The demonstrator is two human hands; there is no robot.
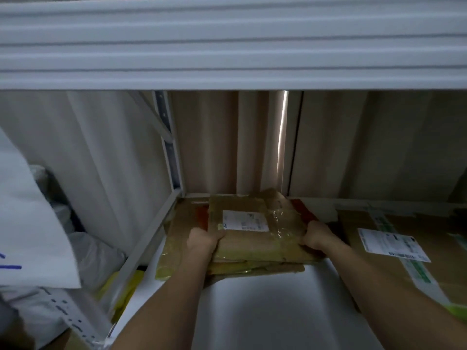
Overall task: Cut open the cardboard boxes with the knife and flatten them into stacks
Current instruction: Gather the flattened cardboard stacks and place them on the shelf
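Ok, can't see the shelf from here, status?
Left hand and right hand grip flattened cardboard stack on shelf. Knife not seen. Larger flat box lies right.

- White shipping label (244, 220) on top flattened cardboard box (252, 238): print too small and blurred, nothing legible.
- Second white label (392, 242) on larger cardboard box (404, 248) at right (dark blocks, maybe barcodes): unreadable.
- Green-and-white printed tape (417, 270) along that box: no words made out.
- Blue pen strokes (10, 267) on white sheet (30, 223), left edge: not letters I can read.
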